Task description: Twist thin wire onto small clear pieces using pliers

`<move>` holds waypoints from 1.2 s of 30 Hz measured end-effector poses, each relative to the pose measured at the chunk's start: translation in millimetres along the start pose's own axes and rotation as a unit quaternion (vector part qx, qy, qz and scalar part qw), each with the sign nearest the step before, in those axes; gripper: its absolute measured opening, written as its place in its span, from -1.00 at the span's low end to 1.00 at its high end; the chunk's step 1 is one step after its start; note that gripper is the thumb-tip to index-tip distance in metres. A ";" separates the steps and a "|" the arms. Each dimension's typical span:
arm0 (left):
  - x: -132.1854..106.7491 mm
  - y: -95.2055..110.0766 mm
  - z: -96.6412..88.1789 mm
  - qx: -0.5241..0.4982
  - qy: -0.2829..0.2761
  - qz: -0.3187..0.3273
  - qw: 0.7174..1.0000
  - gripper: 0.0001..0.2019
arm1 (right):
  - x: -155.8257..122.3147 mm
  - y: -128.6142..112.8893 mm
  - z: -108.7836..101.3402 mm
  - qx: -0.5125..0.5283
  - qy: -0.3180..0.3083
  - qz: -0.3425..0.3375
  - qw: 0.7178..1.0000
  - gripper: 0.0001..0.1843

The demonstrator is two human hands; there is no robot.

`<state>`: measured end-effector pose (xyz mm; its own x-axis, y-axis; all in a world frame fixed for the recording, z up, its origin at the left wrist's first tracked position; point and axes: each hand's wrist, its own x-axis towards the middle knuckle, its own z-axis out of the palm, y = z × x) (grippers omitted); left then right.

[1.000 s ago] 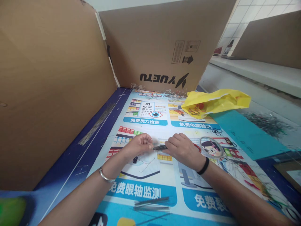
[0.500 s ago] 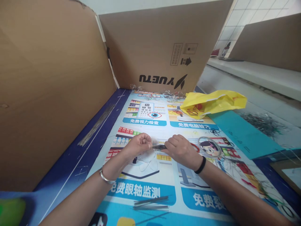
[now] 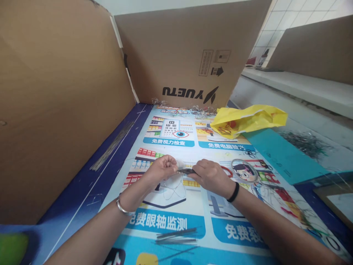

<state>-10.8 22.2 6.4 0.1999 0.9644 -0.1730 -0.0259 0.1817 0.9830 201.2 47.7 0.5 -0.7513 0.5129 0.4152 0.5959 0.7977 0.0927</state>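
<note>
My right hand (image 3: 209, 175) is wrapped round a pair of pliers (image 3: 187, 171), with dark jaws pointing left and a red handle (image 3: 227, 171) showing behind the hand. The jaw tips meet the fingertips of my left hand (image 3: 164, 167). That hand is closed in a pinch on a thin wire (image 3: 173, 188), whose fine loops hang below over the printed sheet. The exact spot where jaws, wire and fingertips meet is too small to make out. Below my hands lies a small bundle of dark straight wires (image 3: 176, 235).
Cardboard panels (image 3: 176, 48) stand at the back and left. A yellow bag (image 3: 250, 119) lies at the back right, near a turquoise sheet (image 3: 284, 158) and a wire heap (image 3: 305, 143). Straight wires (image 3: 113, 145) lie left. A roll of clear tape (image 3: 244, 171) sits right of my right hand.
Both hands stay almost in place, with the pliers still at the left fingertips. The whole view has shifted very slightly.
</note>
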 end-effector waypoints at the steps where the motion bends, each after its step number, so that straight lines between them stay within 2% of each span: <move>1: 0.1 -1.2 -0.4 0.002 -0.002 0.001 1.000 -0.78 | -0.1 -0.2 -0.3 0.000 -0.001 -0.001 1.000 -0.65; 7: 2.4 -4.4 -1.6 0.004 -0.009 0.002 1.000 -0.78 | -1.3 -3.0 3.1 0.002 -0.005 0.024 1.000 -0.66; 15: 7.0 -4.0 -3.8 -0.018 0.047 0.000 0.999 -0.78 | -2.6 4.7 4.9 0.069 -0.003 0.107 0.992 -0.72; 23: 7.3 -1.0 -4.6 -0.042 0.083 0.016 0.996 -0.75 | -2.0 11.0 3.5 0.118 -0.046 0.080 0.989 -0.71; 30: 7.2 -1.7 -2.8 -0.017 0.093 0.021 0.995 -0.76 | -1.4 8.2 4.1 0.149 -0.035 0.075 0.985 -0.75; 36: 7.9 -4.6 -3.5 -0.016 0.091 0.024 0.995 -0.74 | -0.4 2.7 3.2 0.110 -0.031 0.070 0.991 -0.71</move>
<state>-12.5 29.6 0.3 0.0174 0.9904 -0.1371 -0.0630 0.1379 0.9884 202.1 50.7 -2.3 -0.6864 0.6359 0.3527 0.6240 0.7642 -0.1634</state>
